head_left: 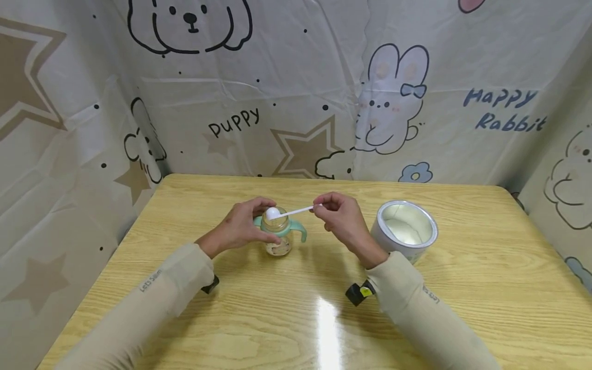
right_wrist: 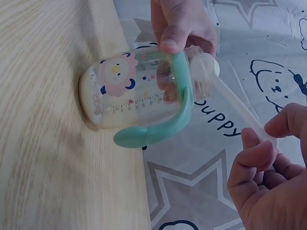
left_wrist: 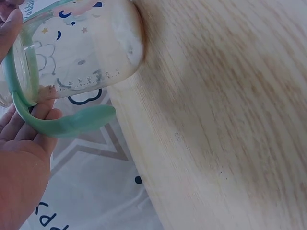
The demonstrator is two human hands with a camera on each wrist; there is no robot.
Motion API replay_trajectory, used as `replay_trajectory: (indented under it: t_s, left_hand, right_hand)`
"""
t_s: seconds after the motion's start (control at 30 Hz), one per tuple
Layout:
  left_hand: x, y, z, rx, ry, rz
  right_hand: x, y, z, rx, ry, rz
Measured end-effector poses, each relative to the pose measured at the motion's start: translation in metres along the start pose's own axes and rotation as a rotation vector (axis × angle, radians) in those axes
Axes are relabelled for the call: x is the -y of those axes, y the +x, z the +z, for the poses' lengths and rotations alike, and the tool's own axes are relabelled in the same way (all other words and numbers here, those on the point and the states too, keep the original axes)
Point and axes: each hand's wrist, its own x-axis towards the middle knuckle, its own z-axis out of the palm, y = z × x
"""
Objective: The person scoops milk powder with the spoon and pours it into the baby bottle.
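Observation:
A clear baby bottle (head_left: 279,247) with mint-green handles (head_left: 298,228) stands upright on the table, without a cap. My left hand (head_left: 241,224) grips it round the neck, thumb at the front. Something pale lies at the bottle's bottom, seen in the left wrist view. My right hand (head_left: 339,218) pinches the end of a white long-handled scoop (right_wrist: 240,106) between thumb and fingers. The scoop's bowl is over the bottle's open mouth, tilted; whether powder is inside it I cannot tell. An open can (head_left: 378,229) with pale powder inside stands right of my right hand.
The wooden table (head_left: 259,318) reaches to a printed cloth (head_left: 296,77) hanging behind and at both sides. Dark wrist devices (head_left: 356,294) sit under both sleeves.

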Motion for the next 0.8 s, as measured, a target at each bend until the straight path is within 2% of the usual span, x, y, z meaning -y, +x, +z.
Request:
replay_trajectory:
  t_s: [0.27, 0.6, 0.8]
  left_hand:
    - [0.000, 0.001, -0.001, 0.006, 0.024, 0.016]
    - [-0.003, -0.002, -0.005, 0.016, 0.034, 0.037]
    - [-0.006, -0.001, -0.009, 0.011, 0.065, 0.095]
  right_hand:
    - [0.012, -0.003, -0.007, 0.002, 0.016, 0.022]
    - [0.025, -0.010, -0.029, 0.001, -0.028, -0.006]
    - [0.033, -0.013, -0.040, -0.010, -0.060, -0.011]
